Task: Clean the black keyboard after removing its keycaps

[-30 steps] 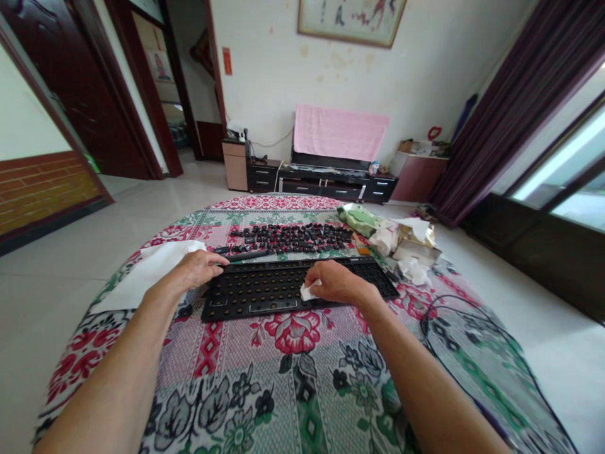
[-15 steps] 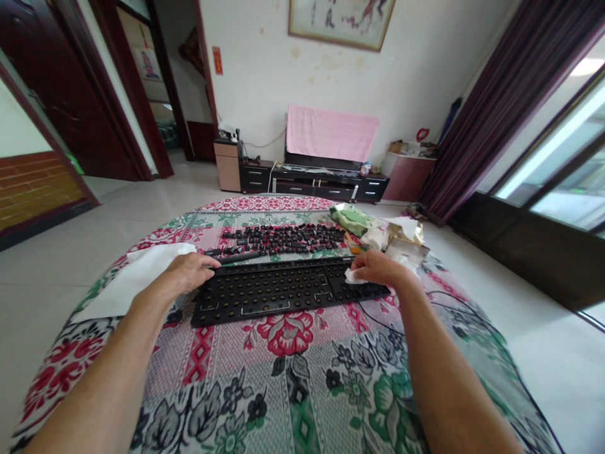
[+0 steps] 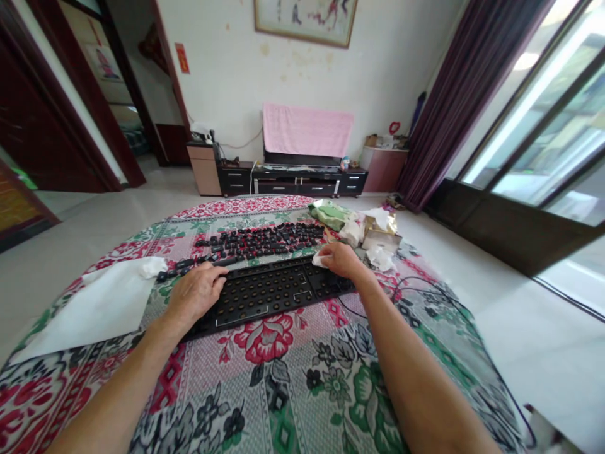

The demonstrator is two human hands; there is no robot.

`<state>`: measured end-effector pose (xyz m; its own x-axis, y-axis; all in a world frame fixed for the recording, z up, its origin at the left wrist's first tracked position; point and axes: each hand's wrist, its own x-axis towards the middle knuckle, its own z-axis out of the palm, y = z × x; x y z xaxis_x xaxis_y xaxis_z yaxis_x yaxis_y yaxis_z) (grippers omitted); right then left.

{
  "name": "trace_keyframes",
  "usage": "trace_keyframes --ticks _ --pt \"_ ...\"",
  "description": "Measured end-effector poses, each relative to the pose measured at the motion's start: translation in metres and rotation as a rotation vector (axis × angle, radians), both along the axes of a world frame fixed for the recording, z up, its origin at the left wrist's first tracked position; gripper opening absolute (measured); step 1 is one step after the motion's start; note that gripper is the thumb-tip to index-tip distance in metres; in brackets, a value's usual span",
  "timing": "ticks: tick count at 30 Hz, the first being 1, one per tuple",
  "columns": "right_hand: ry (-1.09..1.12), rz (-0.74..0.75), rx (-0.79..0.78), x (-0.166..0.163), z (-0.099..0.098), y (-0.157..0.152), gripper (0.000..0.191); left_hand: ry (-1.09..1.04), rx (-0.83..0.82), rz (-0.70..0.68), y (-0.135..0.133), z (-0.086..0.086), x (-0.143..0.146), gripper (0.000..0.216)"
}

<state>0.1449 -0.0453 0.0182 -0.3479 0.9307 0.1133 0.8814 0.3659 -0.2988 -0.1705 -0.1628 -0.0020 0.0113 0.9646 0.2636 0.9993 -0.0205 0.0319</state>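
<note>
A black keyboard [image 3: 269, 290] with its keycaps off lies slightly slanted on the flowered tablecloth, rows of bare key posts showing. My left hand [image 3: 197, 291] grips its left end, fingers over the far edge and thumb on top; it covers that corner. In my right hand [image 3: 344, 260] is a crumpled white tissue [image 3: 321, 260], pinched and pressed against the keyboard's far edge on the right. Beyond the keyboard, many loose black keycaps [image 3: 265, 239] lie spread out. A long dark strip [image 3: 227, 261] rests between them and my left fingers.
A white paper sheet [image 3: 94, 309] with a wadded tissue [image 3: 154, 267] is at left. At the far right are a green packet [image 3: 331, 214], crumpled tissues [image 3: 379, 258] and an open box [image 3: 382, 238]. A black cable [image 3: 439, 289] runs off the right side.
The right hand with the tissue has moved up to the keyboard's far edge. My left hand has shifted further onto the keyboard's left end. The camera view has turned right.
</note>
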Motion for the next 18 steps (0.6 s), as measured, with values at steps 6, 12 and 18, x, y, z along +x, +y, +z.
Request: trace_keyframes --ticks 6,12,18 --pt "-0.029 -0.202 -0.104 0.034 0.003 0.006 0.026 -0.043 -0.039 0.005 0.003 0.002 -0.002 0.036" --pt "-0.034 -0.366 -0.051 0.046 0.006 0.008 0.031 -0.071 -0.045 -0.007 0.005 0.001 -0.004 0.036" --pt "-0.005 -0.373 -0.021 0.042 0.002 0.008 0.033 -0.082 -0.044 -0.013 0.006 0.0 -0.005 0.036"
